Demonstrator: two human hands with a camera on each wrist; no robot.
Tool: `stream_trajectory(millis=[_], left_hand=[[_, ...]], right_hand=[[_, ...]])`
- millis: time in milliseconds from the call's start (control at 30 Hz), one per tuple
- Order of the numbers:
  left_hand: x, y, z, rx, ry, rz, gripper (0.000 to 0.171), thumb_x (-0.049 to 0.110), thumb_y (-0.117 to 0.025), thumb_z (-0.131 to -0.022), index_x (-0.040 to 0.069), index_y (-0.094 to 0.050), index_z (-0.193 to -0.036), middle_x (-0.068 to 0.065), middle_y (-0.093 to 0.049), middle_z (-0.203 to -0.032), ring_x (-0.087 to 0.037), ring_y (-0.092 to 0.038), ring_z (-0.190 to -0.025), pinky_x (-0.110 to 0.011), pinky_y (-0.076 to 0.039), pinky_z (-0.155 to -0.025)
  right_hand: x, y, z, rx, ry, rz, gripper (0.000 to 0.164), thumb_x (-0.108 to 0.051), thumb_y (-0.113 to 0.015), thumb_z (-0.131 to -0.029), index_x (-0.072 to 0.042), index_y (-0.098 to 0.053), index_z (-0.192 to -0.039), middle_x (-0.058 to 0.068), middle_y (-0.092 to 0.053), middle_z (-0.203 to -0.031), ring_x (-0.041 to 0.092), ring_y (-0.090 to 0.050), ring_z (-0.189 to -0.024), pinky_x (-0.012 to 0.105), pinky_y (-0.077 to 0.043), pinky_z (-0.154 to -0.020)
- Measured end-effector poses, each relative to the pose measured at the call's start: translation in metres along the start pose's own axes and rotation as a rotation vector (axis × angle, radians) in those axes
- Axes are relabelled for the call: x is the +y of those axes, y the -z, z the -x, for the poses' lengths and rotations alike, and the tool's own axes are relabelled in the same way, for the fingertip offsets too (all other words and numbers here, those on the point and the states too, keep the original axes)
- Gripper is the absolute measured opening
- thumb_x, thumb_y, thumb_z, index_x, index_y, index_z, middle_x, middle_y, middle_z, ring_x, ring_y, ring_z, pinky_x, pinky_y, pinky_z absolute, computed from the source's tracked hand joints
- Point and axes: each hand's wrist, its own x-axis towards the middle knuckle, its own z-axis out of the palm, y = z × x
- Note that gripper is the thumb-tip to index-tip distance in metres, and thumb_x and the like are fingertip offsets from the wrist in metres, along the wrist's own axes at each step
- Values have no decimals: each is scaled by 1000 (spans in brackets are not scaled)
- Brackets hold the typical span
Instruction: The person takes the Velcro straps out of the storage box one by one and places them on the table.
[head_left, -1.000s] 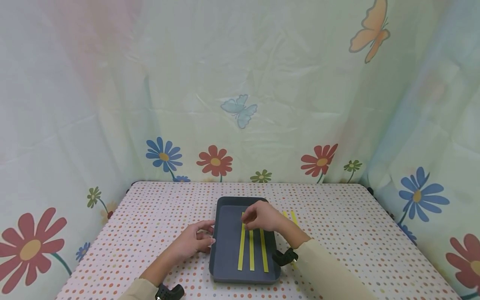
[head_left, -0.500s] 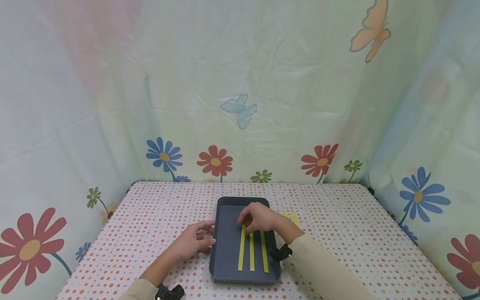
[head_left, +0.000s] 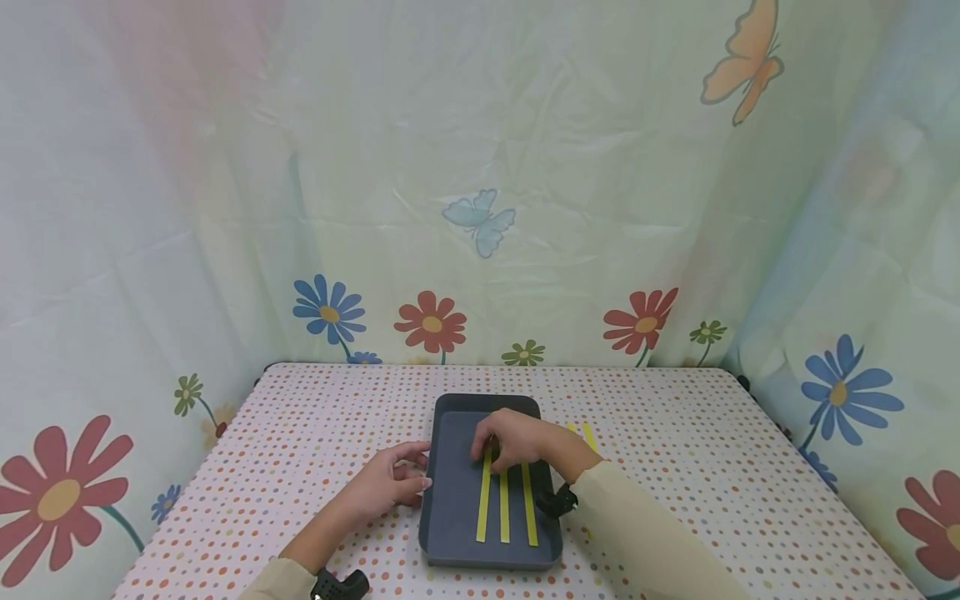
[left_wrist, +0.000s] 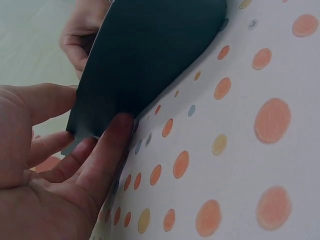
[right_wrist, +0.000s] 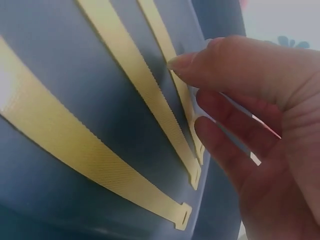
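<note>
A dark grey tray [head_left: 453,500] holds three yellow slotted straps, which look like hook-and-loop cable ties: a left strap [head_left: 483,504], a middle strap [head_left: 504,508] and a right strap [head_left: 529,510]. They lie lengthwise, side by side. My right hand [head_left: 517,437] is over their far ends, fingers loosely bent. In the right wrist view its thumb overlaps the left strap [right_wrist: 161,30], with thumb and fingers apart. My left hand [head_left: 386,479] rests at the tray's left side. In the left wrist view its fingertips touch the outer wall [left_wrist: 145,45].
More yellow straps [head_left: 589,437] lie on the dotted tablecloth [head_left: 660,450] right of the tray, partly hidden by my right forearm. A curtain [head_left: 375,150] with flowers and butterflies hangs behind the table and along both sides.
My right hand has moved slightly left and nearer to me along the left strap, with its fingers dipping lower. The left hand and the tray hold their places.
</note>
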Motion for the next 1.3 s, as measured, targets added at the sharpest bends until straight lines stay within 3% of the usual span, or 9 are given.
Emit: stream_trajectory(millis=[533, 1033, 1300], left_hand=[[-1, -1, -1, 8, 10, -16, 65, 8, -69, -96, -2, -40, -154, -22, -55, -134, -21, -72, -100, -39, -65, -80], [0, -1, -2, 0, 5, -8, 65, 9, -69, -96, -2, -40, -154, -22, -55, -134, -21, -72, -101, -39, -65, -82], [2, -1, 0, 3, 1, -7, 65, 8, -68, -96, -3, -39, -154, -23, -55, -135, -21, -71, -102, -40, -65, -82]], right_hand=[[-7, 3, -6, -47, 9, 161, 27, -4, -85, -79, -20, -81, -100, -12, -72, -103, 8, -67, -98, 23, -57, -86], [-6, 4, -15, -91, -12, 101, 19, -8, -85, -82, -19, -81, -97, -11, -72, -102, 8, -66, -95, 21, -56, -84], [-8, 2, -21, -116, -7, 145, 18, -8, -83, -83, -20, -82, -97, -12, -72, -102, 4, -65, -93, 20, -56, -84]])
